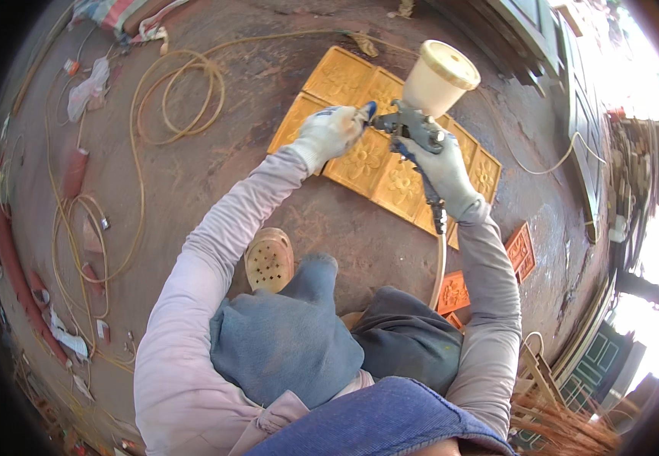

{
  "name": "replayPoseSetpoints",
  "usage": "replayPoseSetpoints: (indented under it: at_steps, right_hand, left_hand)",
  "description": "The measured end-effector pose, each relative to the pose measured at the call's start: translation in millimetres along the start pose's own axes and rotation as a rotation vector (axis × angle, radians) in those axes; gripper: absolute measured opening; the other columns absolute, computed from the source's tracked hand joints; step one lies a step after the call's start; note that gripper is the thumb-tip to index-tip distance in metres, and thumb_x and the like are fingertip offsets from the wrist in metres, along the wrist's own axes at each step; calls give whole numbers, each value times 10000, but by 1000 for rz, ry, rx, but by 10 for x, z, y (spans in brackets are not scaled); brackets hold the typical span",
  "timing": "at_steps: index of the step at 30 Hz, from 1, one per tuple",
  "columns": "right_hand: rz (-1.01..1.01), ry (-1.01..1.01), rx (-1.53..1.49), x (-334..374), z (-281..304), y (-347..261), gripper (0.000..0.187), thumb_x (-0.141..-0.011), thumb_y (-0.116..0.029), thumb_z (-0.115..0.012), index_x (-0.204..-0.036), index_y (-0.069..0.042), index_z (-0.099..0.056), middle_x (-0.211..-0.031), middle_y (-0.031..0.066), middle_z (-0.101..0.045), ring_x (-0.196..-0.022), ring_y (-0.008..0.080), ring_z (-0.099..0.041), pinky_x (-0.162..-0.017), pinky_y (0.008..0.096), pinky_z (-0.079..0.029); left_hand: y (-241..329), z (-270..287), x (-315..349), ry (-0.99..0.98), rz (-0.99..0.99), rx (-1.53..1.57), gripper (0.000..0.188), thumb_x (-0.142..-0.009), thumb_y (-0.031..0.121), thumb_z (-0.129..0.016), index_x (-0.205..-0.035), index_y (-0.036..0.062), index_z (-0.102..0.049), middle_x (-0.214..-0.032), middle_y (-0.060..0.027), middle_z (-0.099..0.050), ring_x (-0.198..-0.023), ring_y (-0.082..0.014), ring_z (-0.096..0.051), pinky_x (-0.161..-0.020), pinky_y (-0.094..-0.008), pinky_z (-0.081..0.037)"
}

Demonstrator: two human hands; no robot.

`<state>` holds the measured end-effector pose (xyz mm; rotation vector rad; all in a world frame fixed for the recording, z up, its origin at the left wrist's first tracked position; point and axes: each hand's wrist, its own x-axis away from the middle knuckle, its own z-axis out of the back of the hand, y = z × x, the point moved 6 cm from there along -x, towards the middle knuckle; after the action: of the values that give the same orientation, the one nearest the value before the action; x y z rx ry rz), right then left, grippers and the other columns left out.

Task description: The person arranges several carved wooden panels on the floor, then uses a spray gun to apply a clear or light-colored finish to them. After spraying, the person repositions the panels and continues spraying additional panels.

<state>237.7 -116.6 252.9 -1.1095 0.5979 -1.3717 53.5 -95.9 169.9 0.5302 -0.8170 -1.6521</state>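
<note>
- Spray gun [414, 126], grey metal, is hanging over the yellow carved panels [401, 182]; the right hand [445, 169] is gripping it firmly from behind. The step in hand is probably setting or checking its front end, and the next move is likely calling for a steady grip.
- Cream cup [434, 85] is standing on top, leaning slightly rightward.
- Nozzle [382, 121] is pointing left, toward the left hand [332, 133], whose fingers are curling there; whether they are pinching it, I cannot tell.
</note>
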Motion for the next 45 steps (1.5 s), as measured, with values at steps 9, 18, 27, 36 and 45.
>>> replayPoseSetpoints:
  at_steps: [9,18,27,36,45]
  right_hand:
    - [-18,108,-129,-26,218,107,286,-900,-93,-666,-1171,-6,-645,-833,33,-657,-691,87,-600,-625,262,-499]
    - [-46,62,-203,69,227,287,237,-895,-92,-670,-1118,-13,-652,-741,8,-613,-598,82,-572,-530,254,-479]
    - [-100,15,-213,-13,51,427,272,-896,-85,-674,-1152,0,-639,-771,11,-615,-601,82,-565,-532,255,-476]
    - [-125,-242,-9,-70,-70,209,370,-882,-69,-672,-1246,-19,-632,-957,34,-696,-776,77,-617,-683,236,-511]
    - [-19,-48,190,-935,60,-21,473,-869,-135,-713,-1325,-56,-616,-946,48,-728,-637,78,-588,-570,266,-507]
  left_hand:
    - [209,-581,-499,-29,62,302,561,-1050,482,-340,-963,13,-636,-964,-270,-661,-964,-463,-619,-824,-518,-473]
    - [101,-801,-389,-73,16,306,448,-1057,407,-396,-963,42,-638,-932,-233,-671,-953,-422,-627,-810,-491,-481]
    - [45,-714,-182,-65,114,373,379,-1065,336,-418,-991,46,-649,-843,-63,-675,-739,-150,-605,-665,-324,-473]
    - [-471,-922,374,-239,204,620,437,-1061,396,-386,-980,81,-678,-778,-43,-659,-669,-146,-594,-664,-310,-478]
    - [-664,-1175,2016,-693,196,-3,263,-960,345,-542,-959,145,-713,-926,-114,-730,-880,-269,-714,-760,-413,-548]
